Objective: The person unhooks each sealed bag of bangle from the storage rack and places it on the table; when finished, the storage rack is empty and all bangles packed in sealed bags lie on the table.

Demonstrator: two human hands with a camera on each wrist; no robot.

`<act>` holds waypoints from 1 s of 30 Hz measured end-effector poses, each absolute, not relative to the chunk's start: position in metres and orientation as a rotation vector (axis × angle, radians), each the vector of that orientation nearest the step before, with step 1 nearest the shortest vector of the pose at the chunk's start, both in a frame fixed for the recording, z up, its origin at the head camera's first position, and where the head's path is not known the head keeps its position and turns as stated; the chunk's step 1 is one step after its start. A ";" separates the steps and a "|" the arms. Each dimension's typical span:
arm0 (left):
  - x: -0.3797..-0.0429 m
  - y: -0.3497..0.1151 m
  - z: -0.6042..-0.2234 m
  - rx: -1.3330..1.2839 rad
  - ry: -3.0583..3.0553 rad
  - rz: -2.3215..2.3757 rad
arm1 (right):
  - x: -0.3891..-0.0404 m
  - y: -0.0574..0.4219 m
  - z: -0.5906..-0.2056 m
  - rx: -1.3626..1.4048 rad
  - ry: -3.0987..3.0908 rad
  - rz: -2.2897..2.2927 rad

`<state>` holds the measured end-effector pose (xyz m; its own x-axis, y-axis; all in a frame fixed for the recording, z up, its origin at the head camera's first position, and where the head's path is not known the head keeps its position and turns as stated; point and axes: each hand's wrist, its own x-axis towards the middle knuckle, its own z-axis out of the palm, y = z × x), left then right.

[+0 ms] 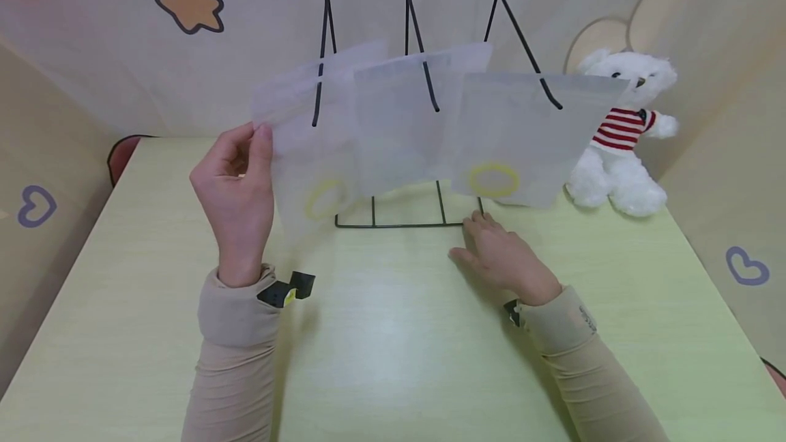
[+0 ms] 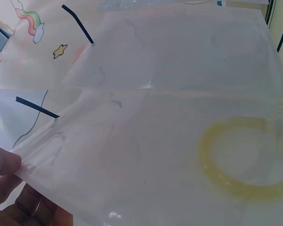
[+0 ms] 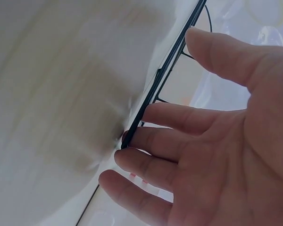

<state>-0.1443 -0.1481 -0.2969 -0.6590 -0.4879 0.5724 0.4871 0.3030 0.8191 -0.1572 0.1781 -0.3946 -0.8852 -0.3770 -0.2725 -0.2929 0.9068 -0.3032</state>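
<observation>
1. Left hand: thumb and fingers pinched the left edge of the left translucent bag, a little below its top corner.
2. From where I stood, that bag hung on the left prong of a black wire rack, the prong's tip jutting out in front of it.
3. Right hand: fingers extended, not curled round anything; the fingertips touched the front right corner of the rack's base.
4. Middle bag and right bag each hung from a prong of their own, neighbouring bags overlapping.
5. A yellow ring showed low on the right bag, another yellow circle low on the left one; inside or printed, I could not tell.
6. The rack stood on a pale table.
7. A white teddy bear in a red-striped shirt sat beside the right bag, partly behind it.
8. Backdrop bore an orange star.
</observation>
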 end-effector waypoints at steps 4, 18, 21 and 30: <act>-0.144 -0.148 -0.297 0.034 -1.747 -1.497 | -0.157 0.179 -0.395 -0.487 2.739 -0.374; -0.141 -0.149 -0.294 0.016 -1.723 -1.495 | -0.158 0.178 -0.394 -0.503 2.741 -0.361; -0.140 -0.150 -0.293 -0.008 -1.719 -1.484 | -0.158 0.178 -0.394 -0.503 2.753 -0.357; -0.139 -0.151 -0.291 -0.001 -1.678 -1.493 | -0.157 0.180 -0.397 -0.509 2.773 -0.388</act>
<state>-0.1394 -0.1514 -0.2913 -0.6253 -0.5184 0.5833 0.5191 0.2818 0.8069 -0.1575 0.1796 -0.3972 -0.8939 -0.3811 -0.2361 -0.3015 0.9008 -0.3124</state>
